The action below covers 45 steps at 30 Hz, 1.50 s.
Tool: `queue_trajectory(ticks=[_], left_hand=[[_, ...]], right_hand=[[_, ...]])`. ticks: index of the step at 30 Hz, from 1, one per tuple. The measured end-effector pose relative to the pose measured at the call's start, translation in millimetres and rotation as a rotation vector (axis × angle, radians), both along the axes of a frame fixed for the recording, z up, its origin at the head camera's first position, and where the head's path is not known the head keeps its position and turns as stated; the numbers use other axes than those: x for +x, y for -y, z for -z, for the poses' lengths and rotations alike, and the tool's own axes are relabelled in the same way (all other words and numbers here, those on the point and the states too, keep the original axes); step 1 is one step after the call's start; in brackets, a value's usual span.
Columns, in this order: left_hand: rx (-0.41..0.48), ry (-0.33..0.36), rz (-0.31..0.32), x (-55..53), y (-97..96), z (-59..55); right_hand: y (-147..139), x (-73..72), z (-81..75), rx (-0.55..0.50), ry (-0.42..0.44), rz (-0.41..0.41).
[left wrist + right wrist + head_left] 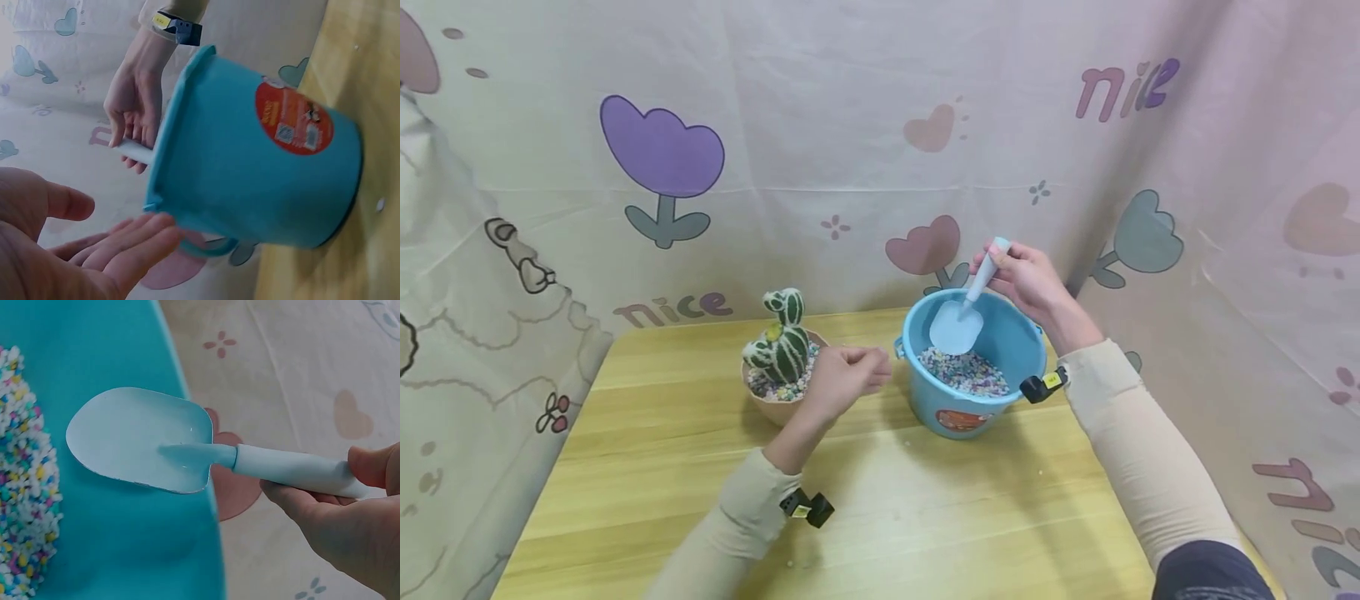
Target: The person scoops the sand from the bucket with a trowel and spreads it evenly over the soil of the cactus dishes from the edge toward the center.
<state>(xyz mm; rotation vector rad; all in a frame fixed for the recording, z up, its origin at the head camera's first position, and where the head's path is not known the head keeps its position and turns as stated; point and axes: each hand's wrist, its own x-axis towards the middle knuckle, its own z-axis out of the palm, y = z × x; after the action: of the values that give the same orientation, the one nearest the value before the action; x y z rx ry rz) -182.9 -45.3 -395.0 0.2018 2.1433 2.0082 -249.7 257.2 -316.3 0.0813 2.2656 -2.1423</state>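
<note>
My right hand [1021, 279] grips the handle of a pale blue hand trowel [957, 327], its blade inside the mouth of a blue bucket [947, 417]. Small multicoloured pebbles [966, 372] cover the bucket's bottom. In the right wrist view the trowel's blade [137, 439] is bare, above the pebbles [28, 487]. My left hand [847, 379] is held between the bucket and a potted cactus [786, 354], touching neither as far as I can tell. Its fingers are relaxed and apart from the thumb in the left wrist view, with nothing held. Similar pebbles surround the cactus in its pot [775, 410].
Everything stands on a yellow wooden table [647, 467]. A printed cloth [820, 150] with flowers and hearts hangs behind it and along both sides. The bucket's handle [209, 248] hangs near its rim. A small camera is strapped to each wrist.
</note>
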Motion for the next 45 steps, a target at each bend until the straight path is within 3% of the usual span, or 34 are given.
queue_trajectory(ticks=[5, 9, 19, 25, 31, 39, 45], left_hand=[[0.053, 0.121, 0.135, -0.1, -10.4, 10.4], [0.088, 0.176, 0.175, -1.1, -18.3, 15.0], [0.155, 0.126, 0.212, -6.3, -26.4, 26.9], [0.185, 0.089, 0.264, -9.1, -23.2, 30.1], [0.187, 0.083, 0.263, -9.3, -22.8, 29.7], [0.231, 0.21, 0.265, -7.2, -28.4, 24.5], [0.251, 0.266, 0.213, -5.6, -31.2, 22.0]], right_hand=[[-1.3, -0.1, 10.3, 0.073, 0.008, -0.034], [-3.0, -0.5, 17.3, 0.118, 0.01, -0.077], [-11.0, 2.3, 28.5, 0.235, 0.003, -0.134], [-14.3, 4.0, 34.7, 0.357, -0.06, -0.142], [-16.8, 5.0, 41.8, 0.469, -0.131, -0.202], [-18.1, 6.4, 49.8, 0.533, -0.086, -0.224], [-17.0, 7.2, 52.2, 0.54, -0.036, -0.219]])
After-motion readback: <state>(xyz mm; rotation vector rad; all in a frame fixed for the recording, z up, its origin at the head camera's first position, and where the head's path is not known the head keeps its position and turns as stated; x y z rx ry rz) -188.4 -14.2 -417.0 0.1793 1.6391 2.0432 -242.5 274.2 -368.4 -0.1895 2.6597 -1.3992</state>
